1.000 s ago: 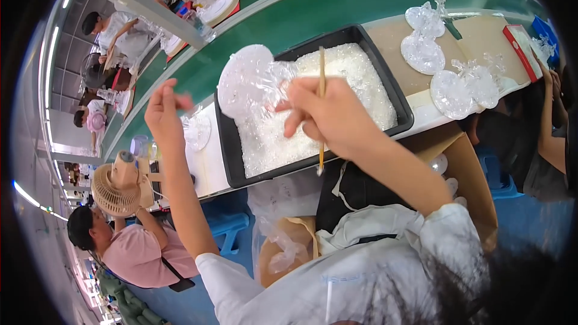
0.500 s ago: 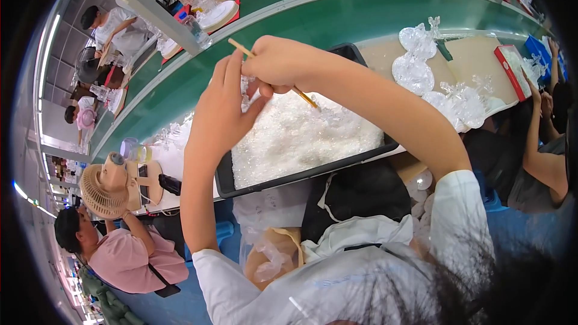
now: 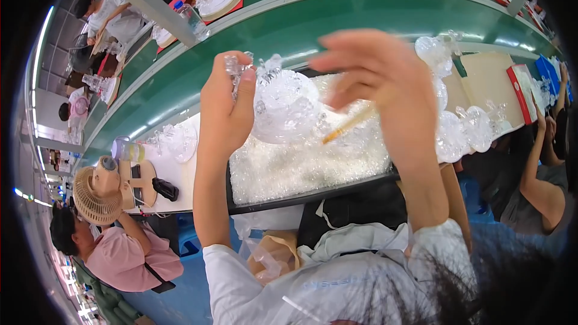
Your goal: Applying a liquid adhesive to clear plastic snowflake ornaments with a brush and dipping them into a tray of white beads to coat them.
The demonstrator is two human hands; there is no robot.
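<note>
My left hand [image 3: 224, 105] is closed round one end of a clear plastic ornament [image 3: 288, 105], made of rounded glittery parts with knobbly pieces on them. The ornament hangs over a black tray [image 3: 313, 197] full of white glittery flakes [image 3: 313, 171]. To the right of it, my right hand [image 3: 391, 75] is raised above the tray and smeared by motion, with its fingers stretched out. A thin yellow-brown stick [image 3: 349, 126], perhaps a brush, lies against its palm, its tip pointing down left over the flakes. How the fingers grip the stick is blurred.
Clear snowman-like ornaments [image 3: 463, 129] stand at the right, and more clear pieces [image 3: 174, 142] at the left. A green conveyor belt [image 3: 271, 33] runs behind the tray. A beige fan [image 3: 98, 192] is at the left. Co-workers sit on both sides.
My hands have moved apart, the right one swinging to the right with the stick. The ornament, mostly hidden behind my hands before, now shows in my left hand.
</note>
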